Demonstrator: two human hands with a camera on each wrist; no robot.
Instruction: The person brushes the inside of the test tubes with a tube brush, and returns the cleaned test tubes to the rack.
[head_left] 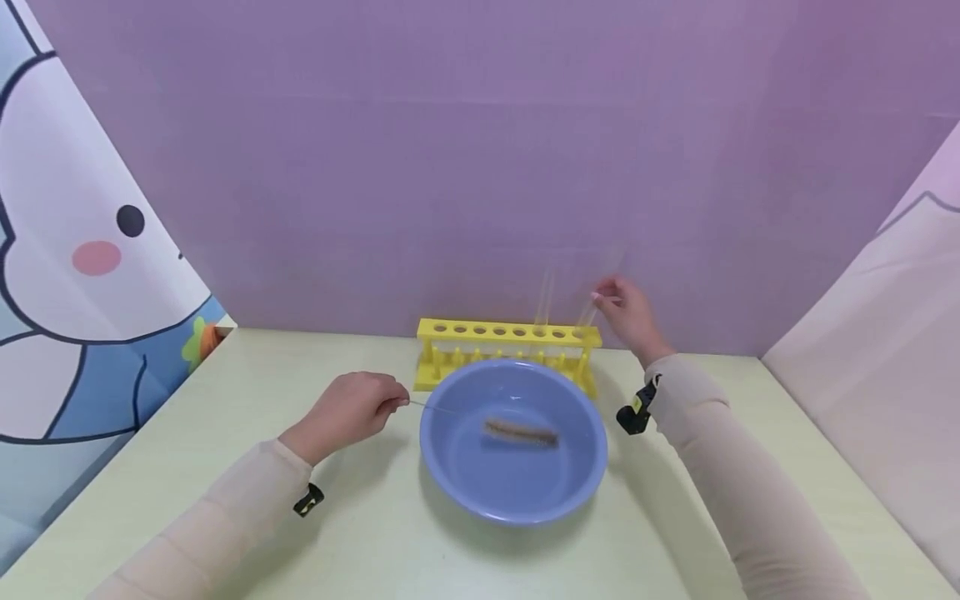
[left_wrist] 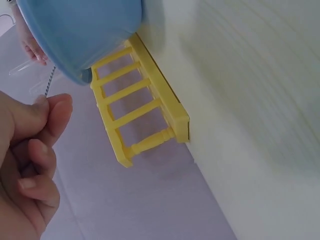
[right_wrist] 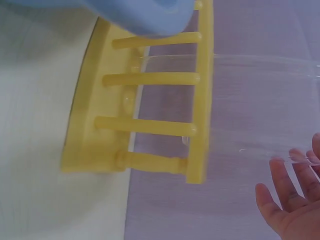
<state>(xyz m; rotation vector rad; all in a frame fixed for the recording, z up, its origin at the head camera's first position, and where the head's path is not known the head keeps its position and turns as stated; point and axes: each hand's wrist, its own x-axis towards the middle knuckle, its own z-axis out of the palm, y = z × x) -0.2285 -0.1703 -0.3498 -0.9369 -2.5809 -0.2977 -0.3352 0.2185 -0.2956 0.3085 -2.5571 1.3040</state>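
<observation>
My left hand pinches the thin twisted-wire handle of a test tube brush between thumb and fingertips. The brush's brown bristles are over the inside of a blue basin, blurred; whether they touch it I cannot tell. With its fingertips my right hand holds a clear test tube, tilted, its lower end at the rightmost hole of a yellow test tube rack. Another clear test tube stands in that rack, a little left. In the right wrist view, the held tube is faint against the backdrop.
The basin stands in front of the rack and hides part of its base. A pale table bears both. Close behind the rack rises a purple cloth backdrop; printed cloths hang at the sides.
</observation>
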